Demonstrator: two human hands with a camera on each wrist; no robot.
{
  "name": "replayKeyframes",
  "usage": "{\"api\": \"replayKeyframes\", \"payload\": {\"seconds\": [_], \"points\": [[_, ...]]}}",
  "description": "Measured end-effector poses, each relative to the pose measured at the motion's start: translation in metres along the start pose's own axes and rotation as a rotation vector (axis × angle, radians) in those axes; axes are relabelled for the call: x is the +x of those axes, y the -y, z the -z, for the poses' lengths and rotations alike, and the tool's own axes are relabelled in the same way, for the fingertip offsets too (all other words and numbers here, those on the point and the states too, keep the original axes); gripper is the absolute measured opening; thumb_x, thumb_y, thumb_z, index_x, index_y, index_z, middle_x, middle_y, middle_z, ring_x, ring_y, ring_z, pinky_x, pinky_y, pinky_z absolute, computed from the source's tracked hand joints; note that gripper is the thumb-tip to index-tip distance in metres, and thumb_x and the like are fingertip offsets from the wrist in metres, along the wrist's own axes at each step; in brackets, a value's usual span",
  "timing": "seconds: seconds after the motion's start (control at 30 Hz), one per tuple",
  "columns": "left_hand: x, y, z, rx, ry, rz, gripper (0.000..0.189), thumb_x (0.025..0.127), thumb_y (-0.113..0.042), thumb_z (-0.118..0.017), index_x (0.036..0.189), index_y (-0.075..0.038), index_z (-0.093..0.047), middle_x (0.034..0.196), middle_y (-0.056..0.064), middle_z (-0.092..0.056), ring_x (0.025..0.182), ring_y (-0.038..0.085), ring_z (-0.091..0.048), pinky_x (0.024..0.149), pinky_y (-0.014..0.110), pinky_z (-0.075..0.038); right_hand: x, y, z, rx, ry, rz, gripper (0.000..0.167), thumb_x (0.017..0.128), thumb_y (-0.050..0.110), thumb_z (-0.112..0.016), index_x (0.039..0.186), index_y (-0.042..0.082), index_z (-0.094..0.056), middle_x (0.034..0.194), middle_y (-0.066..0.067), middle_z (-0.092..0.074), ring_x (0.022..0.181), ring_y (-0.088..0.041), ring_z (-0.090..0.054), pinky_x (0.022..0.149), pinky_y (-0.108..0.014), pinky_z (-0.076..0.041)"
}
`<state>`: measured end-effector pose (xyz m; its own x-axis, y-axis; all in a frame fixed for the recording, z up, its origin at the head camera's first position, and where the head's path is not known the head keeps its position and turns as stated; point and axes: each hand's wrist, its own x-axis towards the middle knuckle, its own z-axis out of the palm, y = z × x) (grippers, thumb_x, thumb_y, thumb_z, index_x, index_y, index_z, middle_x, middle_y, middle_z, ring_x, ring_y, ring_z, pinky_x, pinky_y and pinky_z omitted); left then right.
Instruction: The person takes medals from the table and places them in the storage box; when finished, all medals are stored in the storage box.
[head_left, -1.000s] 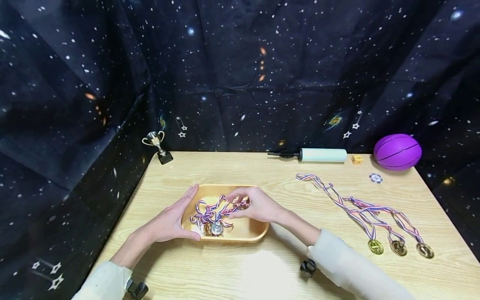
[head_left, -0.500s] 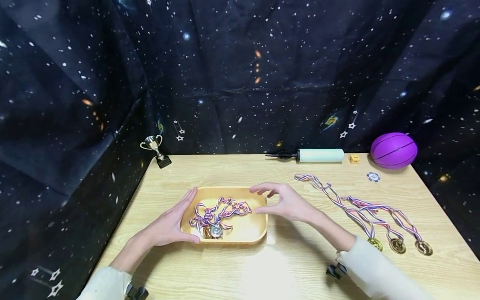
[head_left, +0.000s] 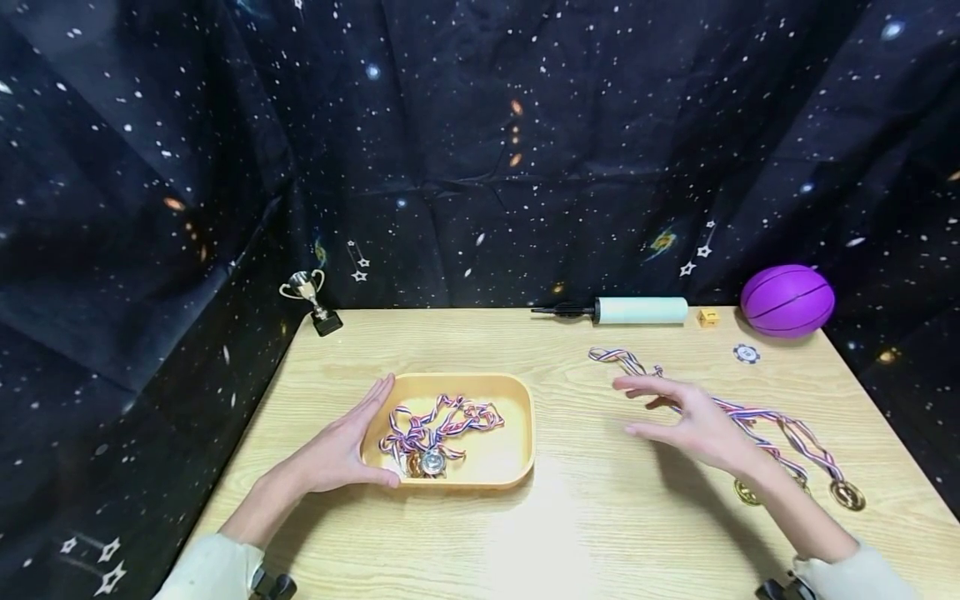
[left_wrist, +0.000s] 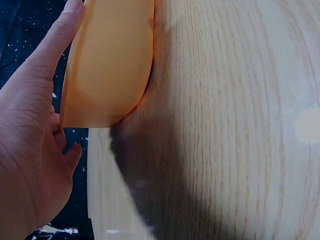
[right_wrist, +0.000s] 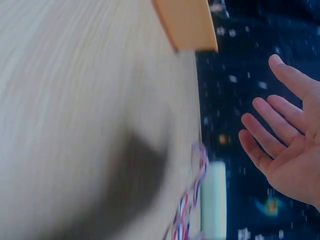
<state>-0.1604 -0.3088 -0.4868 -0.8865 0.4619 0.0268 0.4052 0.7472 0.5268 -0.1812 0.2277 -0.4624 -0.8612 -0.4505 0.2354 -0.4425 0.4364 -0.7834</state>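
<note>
A shallow orange plastic bin (head_left: 480,481) sits on the table, left of centre. My left hand (head_left: 333,454) holds its left end, thumb along the front and fingers reaching to the far corner; in the left wrist view the thumb lies against the bin's side (left_wrist: 112,60). Inside the bin lies a tangle of red, white and blue ribbons (head_left: 450,427) with a silver medal (head_left: 432,462). My right hand (head_left: 690,421) hovers above the table to the right, holding nothing, its fingers apart and relaxed. Beneath it are medals on ribbons (head_left: 795,429), partly hidden by the forearm.
Along the back stand a small trophy cup (head_left: 311,300), a hand pump (head_left: 637,311), a yellow cube (head_left: 708,317) and a purple ball (head_left: 787,302). A poker chip (head_left: 746,354) lies in front of the ball. A dark starry cloth (head_left: 480,150) hangs behind the table.
My right hand has left the inside of the bin and moved right, over the ribbons on the table. My left hand stays at the bin's left end.
</note>
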Motion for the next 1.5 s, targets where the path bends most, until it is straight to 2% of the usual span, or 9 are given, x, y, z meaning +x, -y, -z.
{"api": "replayKeyframes", "payload": {"seconds": [0.27,0.43,0.53,0.7,0.83,1.07,1.3,1.4,1.5], "points": [[0.001,-0.002,0.001,-0.017,0.016,0.029,0.144,0.069,-0.064,-0.094,0.173,-0.014,-0.006,0.178,0.011,-0.005,0.162,0.034,-0.013,0.127,0.057,-0.022,-0.058,-0.024,0.042,-0.061,-0.071,-0.17,0.056,0.095,0.02,-0.082,0.148,0.021,-0.064,0.141,0.001,-0.069,0.113,-0.012,-0.069,0.089,-0.023,-0.058],[0.0,-0.003,0.001,-0.019,0.021,0.033,0.145,0.069,-0.062,-0.095,0.173,-0.015,-0.006,0.178,0.009,-0.004,0.162,0.033,-0.012,0.127,0.056,-0.022,-0.088,-0.043,0.056,-0.07,-0.105,-0.147,0.054,0.092,0.007,-0.083,0.144,0.006,-0.066,0.139,0.003,-0.07,0.108,-0.01,-0.071,0.086,-0.021,-0.059],[0.0,-0.003,0.002,-0.019,0.025,0.039,0.146,0.068,-0.06,-0.096,0.173,-0.016,-0.005,0.178,0.007,-0.003,0.163,0.031,-0.011,0.128,0.055,-0.02,-0.103,-0.053,0.06,-0.114,-0.136,-0.159,0.051,0.089,0.007,-0.086,0.137,0.005,-0.07,0.136,0.007,-0.069,0.104,-0.008,-0.07,0.083,-0.019,-0.058],[0.001,-0.003,0.002,-0.016,0.012,0.024,0.145,0.068,-0.06,-0.096,0.172,-0.014,-0.007,0.178,0.011,-0.005,0.162,0.035,-0.013,0.127,0.058,-0.021,-0.123,-0.066,0.061,-0.154,-0.173,-0.222,0.047,0.086,0.009,-0.089,0.129,0.004,-0.073,0.106,0.001,-0.072,0.083,-0.008,-0.066,0.064,-0.02,-0.053],[0.001,-0.003,0.002,-0.009,0.007,0.014,0.144,0.069,-0.059,-0.096,0.172,-0.012,-0.007,0.178,0.012,-0.005,0.162,0.036,-0.013,0.126,0.058,-0.021,-0.133,-0.073,0.056,-0.165,-0.202,-0.237,0.044,0.082,0.004,-0.091,0.122,0.002,-0.074,0.082,-0.003,-0.063,0.069,-0.01,-0.055,0.051,-0.027,-0.041],[0.0,-0.004,0.001,-0.021,0.017,0.016,0.145,0.069,-0.057,-0.097,0.172,-0.011,-0.006,0.177,0.012,-0.003,0.162,0.036,-0.012,0.127,0.059,-0.019,-0.14,-0.079,0.047,-0.335,-0.218,-0.208,0.047,0.072,0.013,-0.098,0.114,0.007,-0.078,0.076,0.004,-0.054,0.07,-0.008,-0.047,0.056,-0.024,-0.032],[0.0,-0.005,0.002,-0.025,0.027,0.026,0.145,0.069,-0.059,-0.096,0.172,-0.011,-0.005,0.177,0.011,-0.002,0.162,0.035,-0.01,0.127,0.059,-0.019,-0.139,-0.084,0.044,-0.446,-0.212,-0.199,0.049,0.067,0.022,-0.102,0.111,0.014,-0.082,0.112,-0.009,-0.076,0.095,0.009,-0.049,0.077,-0.005,-0.032],[0.0,-0.004,0.002,-0.023,0.024,0.023,0.146,0.068,-0.059,-0.096,0.172,-0.011,-0.005,0.177,0.011,-0.002,0.162,0.035,-0.011,0.127,0.058,-0.019,-0.138,-0.085,0.041,-0.456,-0.221,-0.167,0.049,0.064,0.019,-0.102,0.108,0.015,-0.082,0.114,-0.014,-0.077,0.102,0.011,-0.051,0.082,-0.002,-0.031],[0.0,-0.004,0.002,-0.021,0.02,0.016,0.146,0.068,-0.059,-0.096,0.172,-0.01,-0.006,0.177,0.011,-0.003,0.162,0.035,-0.011,0.127,0.058,-0.019,-0.137,-0.085,0.04,-0.46,-0.225,-0.15,0.048,0.063,0.015,-0.102,0.107,0.015,-0.082,0.111,-0.012,-0.077,0.09,0.004,-0.05,0.073,-0.008,-0.033]]}}
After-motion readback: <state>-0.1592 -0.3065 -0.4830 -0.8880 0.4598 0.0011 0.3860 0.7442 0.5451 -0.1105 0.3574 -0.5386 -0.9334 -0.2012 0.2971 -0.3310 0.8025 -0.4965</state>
